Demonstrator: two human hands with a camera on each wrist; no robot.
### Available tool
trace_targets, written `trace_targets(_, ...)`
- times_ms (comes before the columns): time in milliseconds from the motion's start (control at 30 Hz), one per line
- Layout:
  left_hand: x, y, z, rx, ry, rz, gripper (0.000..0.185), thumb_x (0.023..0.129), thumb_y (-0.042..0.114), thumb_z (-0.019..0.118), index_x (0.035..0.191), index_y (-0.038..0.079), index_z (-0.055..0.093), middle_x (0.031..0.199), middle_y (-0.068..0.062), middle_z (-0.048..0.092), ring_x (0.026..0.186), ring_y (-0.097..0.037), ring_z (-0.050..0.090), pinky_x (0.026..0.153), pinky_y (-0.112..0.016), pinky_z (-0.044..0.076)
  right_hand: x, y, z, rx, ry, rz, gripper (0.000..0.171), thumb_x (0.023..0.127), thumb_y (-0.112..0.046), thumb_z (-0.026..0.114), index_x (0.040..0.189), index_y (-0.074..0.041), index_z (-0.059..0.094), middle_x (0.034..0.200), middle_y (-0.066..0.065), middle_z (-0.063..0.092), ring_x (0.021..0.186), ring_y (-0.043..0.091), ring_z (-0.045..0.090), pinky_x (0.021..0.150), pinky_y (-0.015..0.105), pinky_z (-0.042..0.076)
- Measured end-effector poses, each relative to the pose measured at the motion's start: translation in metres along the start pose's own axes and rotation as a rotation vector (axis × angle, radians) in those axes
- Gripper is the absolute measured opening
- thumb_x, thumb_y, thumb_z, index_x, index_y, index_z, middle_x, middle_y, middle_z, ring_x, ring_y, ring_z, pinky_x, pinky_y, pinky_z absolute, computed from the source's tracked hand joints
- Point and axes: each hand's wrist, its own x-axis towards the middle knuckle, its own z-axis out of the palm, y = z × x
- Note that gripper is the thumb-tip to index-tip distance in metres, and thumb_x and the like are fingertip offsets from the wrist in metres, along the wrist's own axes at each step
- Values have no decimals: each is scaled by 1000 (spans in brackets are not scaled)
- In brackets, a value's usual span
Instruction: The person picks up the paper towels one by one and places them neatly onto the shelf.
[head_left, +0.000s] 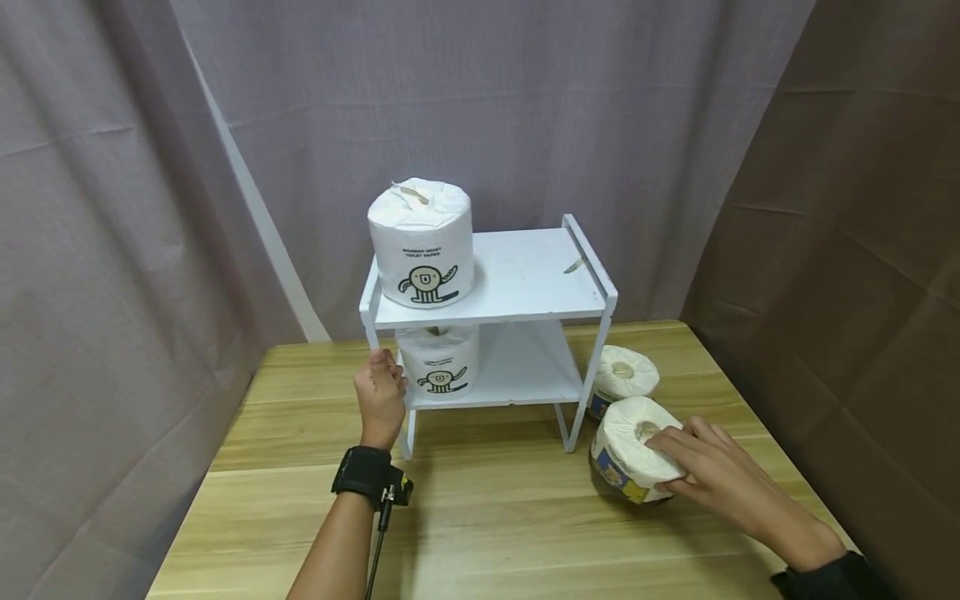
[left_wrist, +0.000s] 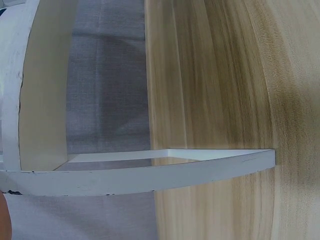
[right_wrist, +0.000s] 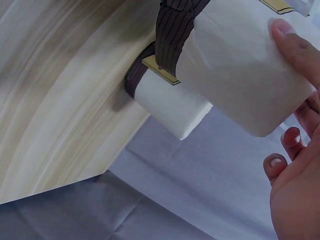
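One wrapped roll [head_left: 630, 450], pinched, just left of right hand [head_left: 722, 479]

Beyond the far edge of the desk [head_left: 495, 525], its top streaked with yellowish wood grain, hangs a creased greyish curtain [head_left: 600, 125]; a pale slanting strip [head_left: 257, 204] runs down to near the far left corner. A brown curtain [head_left: 847, 250] flanks the right edge.

The top shelf [head_left: 525, 279] hides a bit of the lower roll [head_left: 440, 367]. The front roll [head_left: 630, 450] covers some of the back roll [head_left: 625, 379]. In the left wrist view, the edge cuts off most of the left grip [head_left: 380, 394].
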Motion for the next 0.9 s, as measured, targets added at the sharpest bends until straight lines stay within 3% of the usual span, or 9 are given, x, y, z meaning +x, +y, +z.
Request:
trace_targets(300,0,0,3,1,23,-11,84,98,78,41,70,-2,42,53,10,35,46,-1,34,46,-17,33,6,-10,-9,10,46,-25,60,62,-37,95,115,-25,71,106,-18,68,90,3,38,73,30,35)
trace_targets(533,3,0,6,5,3,16,86,100,75,40,70,-6,41,54,11,36,46,-2,35,46,-17,34,15,-17,-25,15,74,-44,57,63,-41,91,115,-27,71,107,-22,67,90,2,38,78,26,32)
trace_targets(900,3,1,-4,-20,-72,22,84,103,71,38,69,-6,34,56,9,32,46,-3,31,44,-18,28,34,-30,-36,70,90,-101,53,70,-42,87,118,-25,71,110,-21,68,91,1,38,82,24,30)
